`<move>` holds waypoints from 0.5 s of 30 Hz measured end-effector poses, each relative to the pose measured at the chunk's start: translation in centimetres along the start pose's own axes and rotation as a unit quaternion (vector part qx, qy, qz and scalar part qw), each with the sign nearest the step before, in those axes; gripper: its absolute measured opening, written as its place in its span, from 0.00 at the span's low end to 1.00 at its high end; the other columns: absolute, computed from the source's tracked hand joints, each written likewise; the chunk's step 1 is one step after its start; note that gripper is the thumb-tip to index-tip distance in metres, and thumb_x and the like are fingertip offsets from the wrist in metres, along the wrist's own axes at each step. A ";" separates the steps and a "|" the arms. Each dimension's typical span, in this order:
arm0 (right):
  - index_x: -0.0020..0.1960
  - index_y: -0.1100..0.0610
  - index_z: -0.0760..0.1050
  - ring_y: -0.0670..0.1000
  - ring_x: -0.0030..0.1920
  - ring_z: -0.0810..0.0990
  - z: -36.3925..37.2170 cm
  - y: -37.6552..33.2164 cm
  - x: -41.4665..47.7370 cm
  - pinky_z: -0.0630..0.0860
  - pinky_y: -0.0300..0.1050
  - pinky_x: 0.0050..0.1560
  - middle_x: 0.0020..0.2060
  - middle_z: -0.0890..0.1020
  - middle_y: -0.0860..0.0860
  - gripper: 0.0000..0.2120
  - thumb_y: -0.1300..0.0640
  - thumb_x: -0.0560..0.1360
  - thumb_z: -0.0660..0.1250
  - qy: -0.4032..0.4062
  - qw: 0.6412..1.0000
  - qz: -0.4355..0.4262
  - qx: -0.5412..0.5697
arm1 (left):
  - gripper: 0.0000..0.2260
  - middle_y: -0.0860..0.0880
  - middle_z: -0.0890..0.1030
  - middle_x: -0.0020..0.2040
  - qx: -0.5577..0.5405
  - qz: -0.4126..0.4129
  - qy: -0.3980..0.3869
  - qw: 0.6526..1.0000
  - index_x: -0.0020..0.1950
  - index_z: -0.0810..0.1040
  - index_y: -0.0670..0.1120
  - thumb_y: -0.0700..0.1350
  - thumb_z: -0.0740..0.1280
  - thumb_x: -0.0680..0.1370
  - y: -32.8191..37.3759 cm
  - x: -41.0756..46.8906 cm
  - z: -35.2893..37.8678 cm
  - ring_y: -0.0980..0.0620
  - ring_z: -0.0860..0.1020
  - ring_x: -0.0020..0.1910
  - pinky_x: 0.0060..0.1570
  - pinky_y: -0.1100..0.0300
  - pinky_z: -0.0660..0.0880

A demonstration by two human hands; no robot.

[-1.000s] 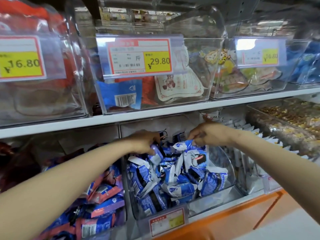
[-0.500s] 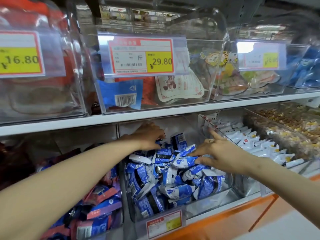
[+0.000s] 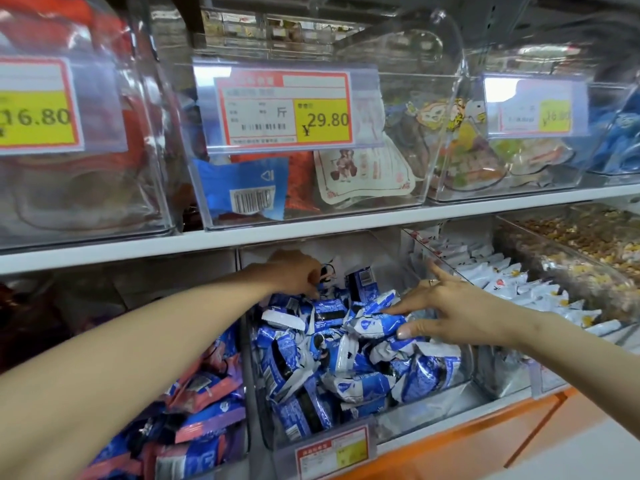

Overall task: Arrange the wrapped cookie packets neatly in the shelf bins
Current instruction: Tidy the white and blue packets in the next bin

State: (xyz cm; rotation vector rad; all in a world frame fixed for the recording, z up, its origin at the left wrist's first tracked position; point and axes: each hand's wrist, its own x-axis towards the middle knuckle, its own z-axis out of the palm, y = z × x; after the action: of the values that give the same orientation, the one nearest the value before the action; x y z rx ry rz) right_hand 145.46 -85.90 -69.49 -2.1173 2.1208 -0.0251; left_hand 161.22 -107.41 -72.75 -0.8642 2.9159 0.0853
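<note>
Pressing heap of blue-white cookie packets, clear bin, lower shelf, 6 o'clock.
Right hand: fingers spread flat on pile's 2 o'clock. Left hand: curled at 11 o'clock, grip undeterminable.

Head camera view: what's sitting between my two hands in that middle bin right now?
In the head view, blue-and-white cookie packets heaped in the clear bin fill the stretch between the left hand and right hand.
</note>
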 end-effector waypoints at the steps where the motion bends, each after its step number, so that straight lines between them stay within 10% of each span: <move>1: 0.65 0.34 0.66 0.43 0.73 0.56 -0.1 -0.2 0.0 0.28 0.33 0.64 0.65 0.74 0.44 0.29 0.31 0.65 0.54 -0.005 1.000 0.003 0.001 | 0.17 0.50 0.78 0.55 0.002 -0.008 -0.039 0.999 0.59 0.75 0.49 0.55 0.69 0.74 0.4 0.0 0.6 0.49 0.76 0.54 0.48 0.58 0.69; 9: 0.75 0.40 0.50 0.38 0.72 0.51 0.2 -0.7 -0.9 0.32 0.44 0.72 0.73 0.57 0.38 0.47 0.33 0.63 0.68 -0.111 0.991 -0.033 -0.064 | 0.09 0.51 0.75 0.47 -0.094 -0.022 0.050 0.994 0.52 0.76 0.47 0.46 0.70 0.74 0.1 -0.7 -0.3 0.52 0.72 0.47 0.40 0.62 0.67; 15: 0.75 0.40 0.48 0.50 0.75 0.57 0.2 -1.8 -0.6 0.57 0.49 0.72 0.73 0.63 0.45 0.45 0.44 0.68 0.73 -0.126 0.990 0.016 -0.056 | 0.07 0.51 0.73 0.47 -0.115 -0.032 0.172 0.978 0.51 0.75 0.45 0.44 0.69 0.75 -1.8 -2.3 -1.8 0.54 0.70 0.45 0.39 0.64 0.62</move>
State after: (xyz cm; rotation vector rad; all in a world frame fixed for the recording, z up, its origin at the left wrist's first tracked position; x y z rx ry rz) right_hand 147.30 -85.26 -69.40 -2.0201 2.0486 0.3549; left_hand 163.98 -107.78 -70.77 -1.1088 3.2401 0.3043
